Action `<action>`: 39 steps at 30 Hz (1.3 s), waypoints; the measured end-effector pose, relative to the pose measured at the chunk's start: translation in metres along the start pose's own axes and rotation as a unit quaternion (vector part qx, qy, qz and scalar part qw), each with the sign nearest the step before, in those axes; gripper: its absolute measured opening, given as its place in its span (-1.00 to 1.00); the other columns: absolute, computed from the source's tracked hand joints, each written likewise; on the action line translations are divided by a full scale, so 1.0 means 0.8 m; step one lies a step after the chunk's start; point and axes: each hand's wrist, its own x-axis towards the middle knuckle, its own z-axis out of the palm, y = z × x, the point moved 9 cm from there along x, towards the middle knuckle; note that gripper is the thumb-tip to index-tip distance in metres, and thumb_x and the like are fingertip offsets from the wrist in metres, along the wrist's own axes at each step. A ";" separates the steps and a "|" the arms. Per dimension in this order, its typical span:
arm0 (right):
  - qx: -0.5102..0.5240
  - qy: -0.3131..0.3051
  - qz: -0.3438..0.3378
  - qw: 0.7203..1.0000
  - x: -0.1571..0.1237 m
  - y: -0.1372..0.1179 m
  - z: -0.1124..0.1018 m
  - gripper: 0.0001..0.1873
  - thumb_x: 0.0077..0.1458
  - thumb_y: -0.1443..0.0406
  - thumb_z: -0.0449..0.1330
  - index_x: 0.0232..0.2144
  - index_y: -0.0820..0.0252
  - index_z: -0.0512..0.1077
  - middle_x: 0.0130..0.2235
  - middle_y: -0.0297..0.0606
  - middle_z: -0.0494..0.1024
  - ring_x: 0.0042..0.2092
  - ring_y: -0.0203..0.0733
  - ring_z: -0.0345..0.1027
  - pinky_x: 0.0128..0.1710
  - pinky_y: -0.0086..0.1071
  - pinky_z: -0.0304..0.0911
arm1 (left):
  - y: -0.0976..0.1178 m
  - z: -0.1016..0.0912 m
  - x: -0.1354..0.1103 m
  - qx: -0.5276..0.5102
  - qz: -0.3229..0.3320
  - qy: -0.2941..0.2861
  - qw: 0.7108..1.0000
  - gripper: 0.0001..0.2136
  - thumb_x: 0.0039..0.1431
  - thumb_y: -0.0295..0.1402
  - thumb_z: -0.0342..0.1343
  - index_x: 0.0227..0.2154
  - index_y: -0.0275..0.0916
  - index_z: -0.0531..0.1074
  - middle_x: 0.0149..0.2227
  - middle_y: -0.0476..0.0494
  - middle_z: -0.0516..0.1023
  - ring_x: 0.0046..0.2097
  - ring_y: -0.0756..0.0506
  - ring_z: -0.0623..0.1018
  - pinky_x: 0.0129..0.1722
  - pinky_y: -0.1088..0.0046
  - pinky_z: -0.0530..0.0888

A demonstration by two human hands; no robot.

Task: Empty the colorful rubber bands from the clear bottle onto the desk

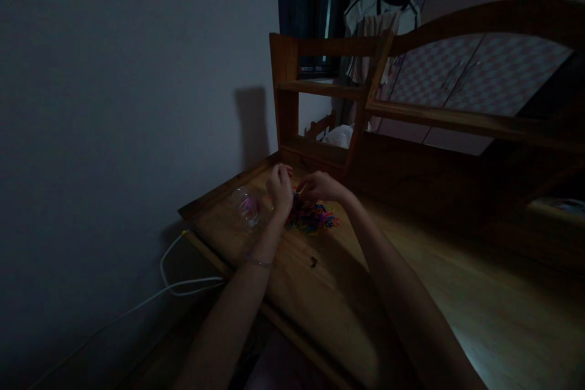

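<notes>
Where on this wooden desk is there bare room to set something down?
The widest bare desk lies right of the right hand. A narrower strip lies this side of the colourful pile, holding only a small dark bit. Crowded by the shelf: left hand, pile and clear container sit close.

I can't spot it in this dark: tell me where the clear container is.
Head view: the clear container sits on the wooden desk just left of the left hand, opposite the colourful pile.
</notes>
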 end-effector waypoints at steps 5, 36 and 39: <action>0.067 -0.046 -0.019 0.997 0.008 0.014 0.017 -0.75 -0.11 0.41 0.23 -0.29 0.24 0.54 -0.39 -0.30 0.61 -0.40 -0.26 0.47 -0.43 -0.50 0.30 | 0.074 -0.005 -0.020 -0.029 0.047 -0.064 0.996 -0.70 0.32 -0.24 -0.16 -0.34 -0.23 0.44 -0.34 -0.12 0.52 -0.26 -0.05 0.51 -0.24 0.46 0.41; -0.029 0.158 0.008 0.987 -0.027 0.041 -0.094 -0.70 0.14 0.23 0.09 -0.20 0.28 0.54 -0.35 -0.21 0.60 -0.36 -0.26 0.43 -0.35 -0.47 0.27 | 0.059 -0.035 -0.172 0.305 0.240 -0.382 0.839 -0.68 0.33 -0.43 -0.19 0.03 -0.22 0.36 0.03 -0.17 0.46 0.06 -0.10 0.45 0.11 0.29 0.41; -0.109 0.184 0.025 0.977 -0.015 0.048 -0.078 -0.69 0.17 0.32 0.03 -0.17 0.25 0.53 -0.20 -0.17 0.61 -0.18 -0.21 0.47 -0.18 -0.45 0.28 | 0.063 -0.040 -0.167 0.286 0.221 -0.361 0.860 -0.69 0.34 -0.42 -0.19 0.00 -0.20 0.38 0.00 -0.16 0.47 0.04 -0.09 0.46 0.10 0.28 0.42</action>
